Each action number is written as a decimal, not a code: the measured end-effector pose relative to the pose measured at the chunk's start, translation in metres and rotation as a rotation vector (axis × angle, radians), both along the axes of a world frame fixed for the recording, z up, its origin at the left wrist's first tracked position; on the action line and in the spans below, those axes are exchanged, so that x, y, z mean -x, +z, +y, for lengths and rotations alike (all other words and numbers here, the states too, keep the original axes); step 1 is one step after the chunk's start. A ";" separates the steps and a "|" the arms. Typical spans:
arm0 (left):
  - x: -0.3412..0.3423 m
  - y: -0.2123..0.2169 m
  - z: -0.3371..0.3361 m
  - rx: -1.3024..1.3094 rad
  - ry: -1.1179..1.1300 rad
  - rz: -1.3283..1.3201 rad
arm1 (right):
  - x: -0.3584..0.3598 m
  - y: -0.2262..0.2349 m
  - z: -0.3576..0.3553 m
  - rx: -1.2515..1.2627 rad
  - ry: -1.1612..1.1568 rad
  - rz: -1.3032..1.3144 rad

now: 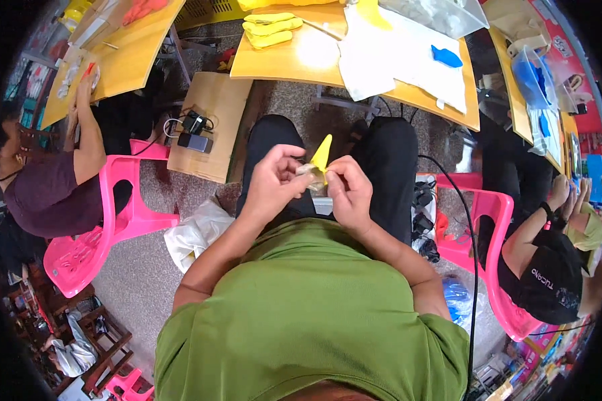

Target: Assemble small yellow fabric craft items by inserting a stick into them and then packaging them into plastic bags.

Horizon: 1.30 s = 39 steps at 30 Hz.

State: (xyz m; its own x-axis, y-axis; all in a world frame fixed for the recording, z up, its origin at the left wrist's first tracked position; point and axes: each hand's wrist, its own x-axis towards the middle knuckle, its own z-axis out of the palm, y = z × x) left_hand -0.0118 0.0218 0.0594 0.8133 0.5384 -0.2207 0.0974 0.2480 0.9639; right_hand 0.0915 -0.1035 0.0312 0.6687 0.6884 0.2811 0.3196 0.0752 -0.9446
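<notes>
In front of my lap, a small yellow pointed piece (pixel 322 153), perhaps fabric, stands up between my two hands. My left hand (pixel 273 182) is closed at its lower left, thumb and fingers on a crumpled pale beige bit (pixel 309 176) that touches the yellow base. On the other side, my right hand (pixel 349 192) pinches the lower edge of the yellow piece between thumb and forefinger. Exactly how the beige bit joins the yellow piece is too small to tell.
Ahead stands a wooden table (pixel 281 63) with stacked yellow pieces (pixel 271 30), white cloth (pixel 368 67) and a blue piece (pixel 446 56). A cardboard box (pixel 211 100) lies at the left. A black cable (pixel 465 207) hangs by my right side. People sit on pink chairs (pixel 107 214) at both sides.
</notes>
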 end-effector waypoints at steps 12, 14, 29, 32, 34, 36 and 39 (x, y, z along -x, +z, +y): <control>0.004 0.003 -0.011 -0.679 0.077 -0.019 | 0.001 0.011 0.007 -0.123 0.089 -0.321; 0.003 -0.003 -0.011 -0.656 0.116 0.038 | 0.000 0.011 0.009 -0.133 0.104 -0.399; -0.001 -0.027 -0.010 -0.485 0.182 -0.022 | -0.006 0.025 0.013 -0.015 0.079 -0.605; -0.004 -0.030 -0.009 -0.451 0.191 -0.062 | -0.002 0.015 0.012 0.027 0.070 -0.507; -0.006 -0.021 -0.009 -0.455 0.172 -0.066 | -0.004 0.004 0.013 0.025 0.053 -0.460; -0.005 -0.010 -0.011 -0.189 0.111 0.033 | -0.005 0.000 0.012 0.019 0.031 -0.445; 0.001 -0.018 -0.004 -0.003 0.014 0.087 | -0.003 -0.006 0.011 0.012 0.009 -0.317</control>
